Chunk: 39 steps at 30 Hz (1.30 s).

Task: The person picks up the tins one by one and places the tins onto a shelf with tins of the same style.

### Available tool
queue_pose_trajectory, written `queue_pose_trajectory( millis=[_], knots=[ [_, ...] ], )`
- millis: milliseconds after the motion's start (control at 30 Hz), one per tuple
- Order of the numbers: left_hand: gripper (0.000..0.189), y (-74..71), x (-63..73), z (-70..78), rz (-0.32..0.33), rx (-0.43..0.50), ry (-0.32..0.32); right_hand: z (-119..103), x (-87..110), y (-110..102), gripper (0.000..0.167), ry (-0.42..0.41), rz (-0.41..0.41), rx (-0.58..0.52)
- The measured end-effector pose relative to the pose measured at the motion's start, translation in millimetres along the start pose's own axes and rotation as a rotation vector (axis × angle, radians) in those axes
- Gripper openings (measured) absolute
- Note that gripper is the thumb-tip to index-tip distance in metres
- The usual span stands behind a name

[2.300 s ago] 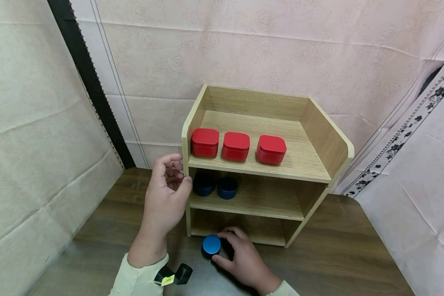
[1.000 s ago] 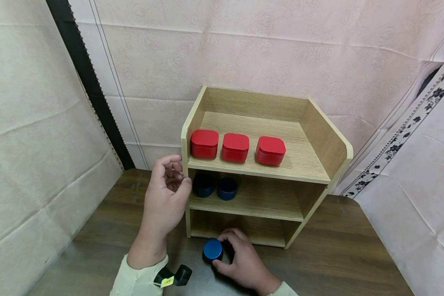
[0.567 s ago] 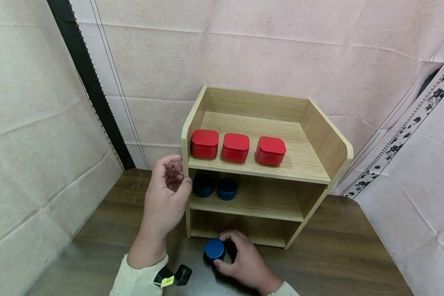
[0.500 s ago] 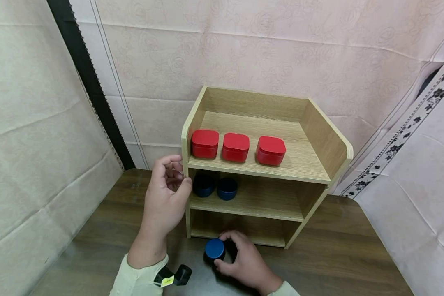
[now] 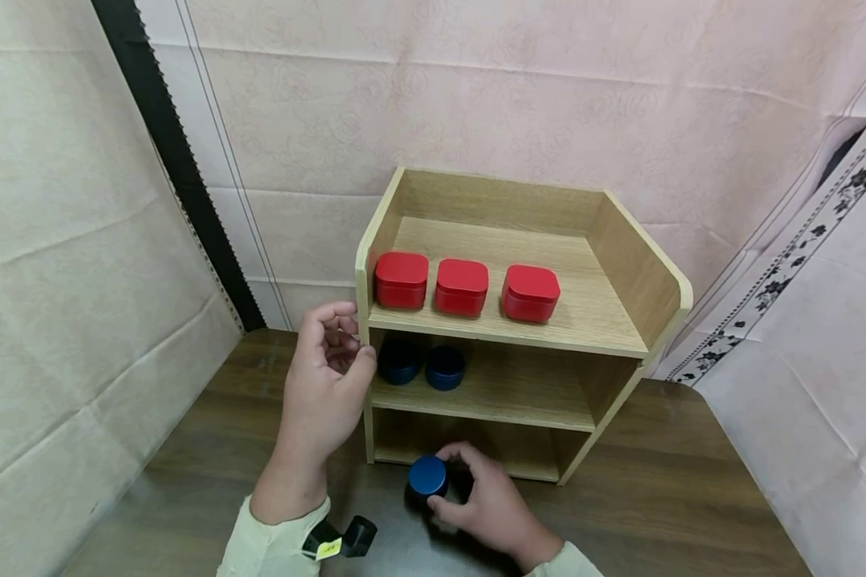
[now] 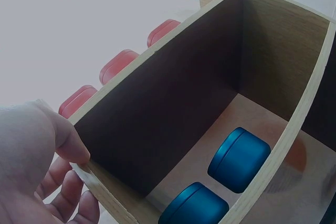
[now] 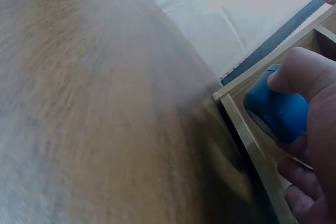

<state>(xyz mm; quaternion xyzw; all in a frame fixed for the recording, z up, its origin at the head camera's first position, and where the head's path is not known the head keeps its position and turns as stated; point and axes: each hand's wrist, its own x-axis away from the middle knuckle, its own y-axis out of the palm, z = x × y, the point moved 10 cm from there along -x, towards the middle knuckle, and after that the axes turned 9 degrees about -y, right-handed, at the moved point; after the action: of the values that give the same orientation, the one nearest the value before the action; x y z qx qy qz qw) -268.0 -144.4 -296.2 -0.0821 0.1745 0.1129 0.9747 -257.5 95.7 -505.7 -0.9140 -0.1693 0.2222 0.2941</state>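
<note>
In the head view my left hand (image 5: 326, 393) holds the front left edge of a small wooden shelf (image 5: 476, 410), thumb and fingers on its side panel. My right hand (image 5: 492, 505) pinches a round blue tin (image 5: 428, 476) between thumb and fingers, in front of the bottom compartment. The right wrist view also shows this blue tin (image 7: 275, 106) under the thumb. Two more blue tins, one (image 5: 399, 362) at the left and one (image 5: 444, 368) beside it, stand on the middle level. On top sit three red square tins, left (image 5: 401, 280), middle (image 5: 461, 287) and right (image 5: 530, 294).
A dark wooden table (image 5: 693, 497) carries the shelf. Pale patterned cloth (image 5: 520, 104) hangs behind it, with further cloth at both sides. A black wrist-camera mount (image 5: 357, 535) sits at the left sleeve.
My right hand has moved slightly right and toward the shelf, with the blue tin in its fingers. The left hand stays on the shelf's edge, and the other tins have not moved.
</note>
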Motion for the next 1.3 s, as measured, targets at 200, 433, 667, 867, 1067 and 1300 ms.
queue_pose_trajectory(
  millis=[200, 433, 667, 867, 1067, 1300],
  knots=[
    [0.053, -0.3, -0.3, 0.7, 0.002, 0.003, -0.002, -1, -2.1, -6, 0.051, 0.015, 0.007, -0.025],
    [0.053, -0.6, 0.3, 1.4, 0.003, -0.001, -0.001, -4, -2.1, -9, 0.05, 0.034, 0.003, -0.077],
    [0.053, -0.1, 0.3, 0.5, -0.001, 0.0, -0.002, -12, -0.4, -18, 0.051, 0.047, 0.022, -0.142],
    [0.053, 0.8, -0.1, 0.6, -0.008, 0.0, 0.0, -24, 2.1, -22, 0.051, 0.014, 0.008, -0.185],
    [0.052, 0.5, 0.0, 0.5, -0.01, -0.006, -0.002, -46, 3.2, -31, 0.049, -0.059, 0.007, -0.226],
    [0.053, -0.1, 0.5, 0.9, -0.006, -0.011, 0.0, -67, 3.8, -45, 0.05, -0.091, 0.014, -0.264]
  ],
)
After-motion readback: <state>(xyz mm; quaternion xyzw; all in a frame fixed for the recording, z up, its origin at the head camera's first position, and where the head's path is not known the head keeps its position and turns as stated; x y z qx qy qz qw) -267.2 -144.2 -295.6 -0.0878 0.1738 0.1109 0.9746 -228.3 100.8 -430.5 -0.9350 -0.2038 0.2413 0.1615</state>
